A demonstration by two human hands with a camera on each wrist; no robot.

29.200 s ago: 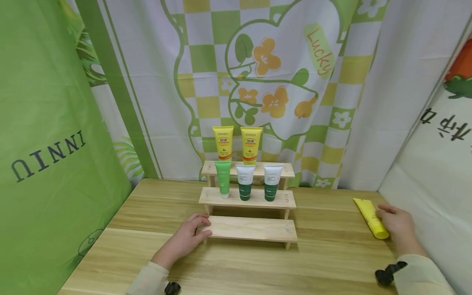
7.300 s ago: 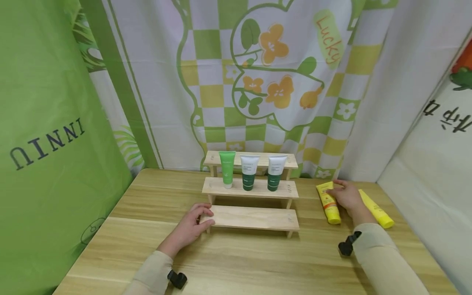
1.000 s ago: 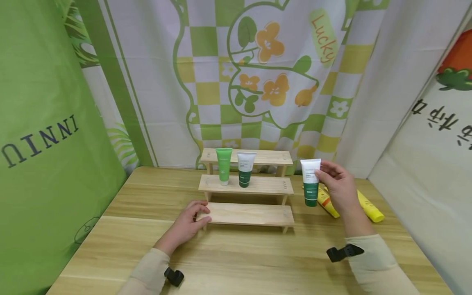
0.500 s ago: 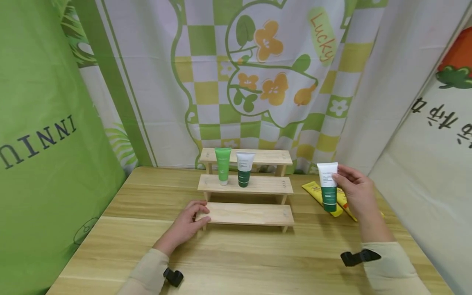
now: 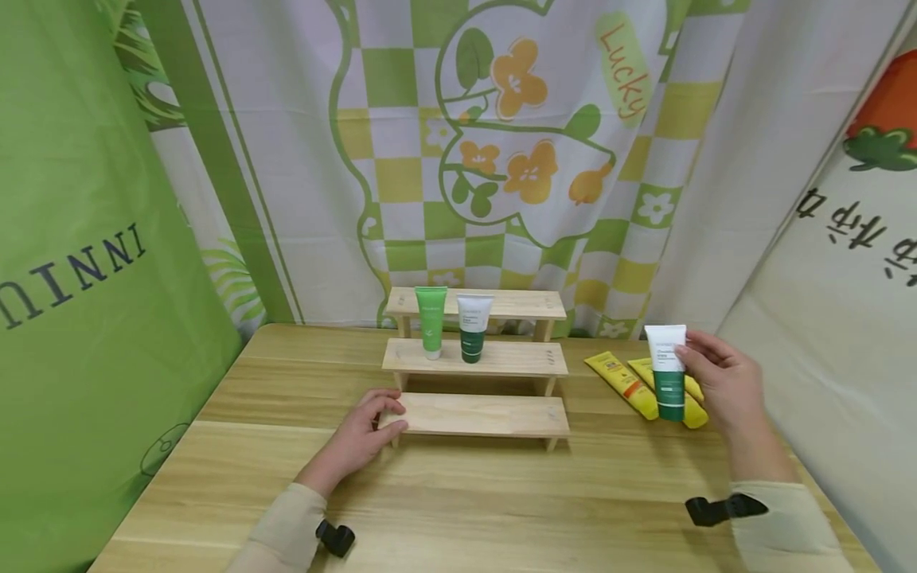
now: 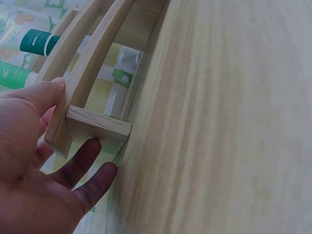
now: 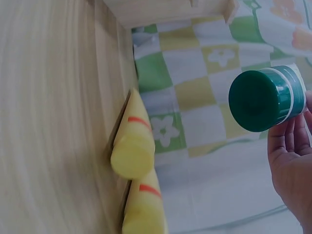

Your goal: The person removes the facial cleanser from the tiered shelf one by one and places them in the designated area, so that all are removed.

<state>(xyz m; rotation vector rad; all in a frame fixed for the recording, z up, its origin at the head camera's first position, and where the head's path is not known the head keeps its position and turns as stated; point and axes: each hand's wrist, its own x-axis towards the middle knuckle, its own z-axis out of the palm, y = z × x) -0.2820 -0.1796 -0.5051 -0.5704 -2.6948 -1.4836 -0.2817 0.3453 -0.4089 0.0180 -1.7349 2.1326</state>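
Observation:
My right hand [image 5: 727, 386] pinches a squeeze tube [image 5: 668, 370], white above and dark green at its cap. The tube hangs upright, cap down, in front of yellow tubes on the table; the right wrist view shows its green cap [image 7: 256, 100] raised off the tabletop. My left hand [image 5: 358, 438] grips the left end of the lowest step [image 5: 480, 415] of a wooden display stand, thumb and fingers about its end [image 6: 61, 131]. On the middle step [image 5: 526, 358] stand a light green tube [image 5: 431, 322] and another white-and-green tube [image 5: 474, 328].
Yellow tubes lie slantwise right of the stand, a nearer one [image 5: 622, 386] and another [image 5: 695, 410] partly covered by the held tube. Nothing stands on the top step [image 5: 516, 302]. A patterned curtain [image 5: 401, 175] hangs behind the wooden table [image 5: 458, 509].
The white-and-green tube, formerly on the middle step, moves right and slightly down in my right hand. Two yellow tubes once on the top step are gone from there. My left hand stays put.

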